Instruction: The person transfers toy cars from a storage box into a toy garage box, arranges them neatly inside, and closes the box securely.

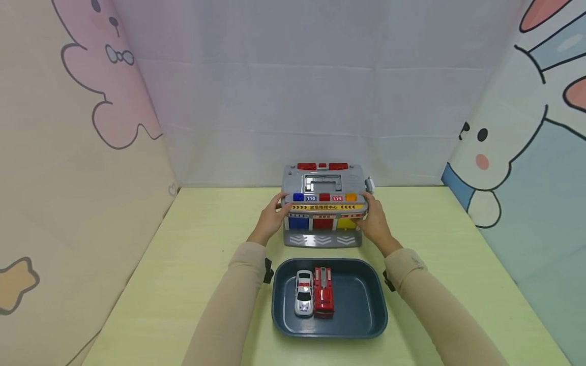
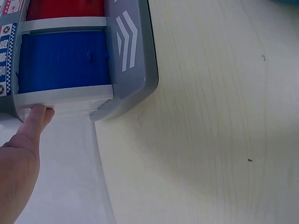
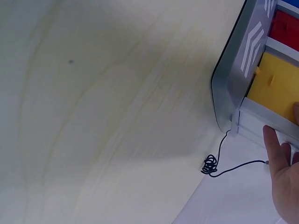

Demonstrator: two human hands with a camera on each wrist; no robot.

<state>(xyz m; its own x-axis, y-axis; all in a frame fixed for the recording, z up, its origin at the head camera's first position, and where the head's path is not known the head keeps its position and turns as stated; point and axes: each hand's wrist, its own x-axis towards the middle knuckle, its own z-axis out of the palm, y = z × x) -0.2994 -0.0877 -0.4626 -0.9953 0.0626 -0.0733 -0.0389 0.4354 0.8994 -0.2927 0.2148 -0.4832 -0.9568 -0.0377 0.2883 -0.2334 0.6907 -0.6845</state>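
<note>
A grey toy garage [image 1: 293,179] stands at the back of the table, with a blue door [image 2: 63,60], a red door [image 1: 322,224] and a yellow door [image 3: 275,86] across its front. My left hand [image 1: 270,222] grips its left side, thumb at the front edge of the top. On the opposite side, my right hand [image 1: 376,223] holds it, with a fingertip by the yellow door. Some fingers of both hands are hidden behind the sides. Closer to me, a toy police car [image 1: 304,295] and a red toy fire truck [image 1: 323,297] lie side by side in a tray.
The dark blue tray [image 1: 359,300] sits between my forearms, in front of the garage. A thin black cord [image 3: 210,164] lies coiled beside the garage's right side. A white curtain [image 1: 274,101] hangs behind the table, and printed panels flank it.
</note>
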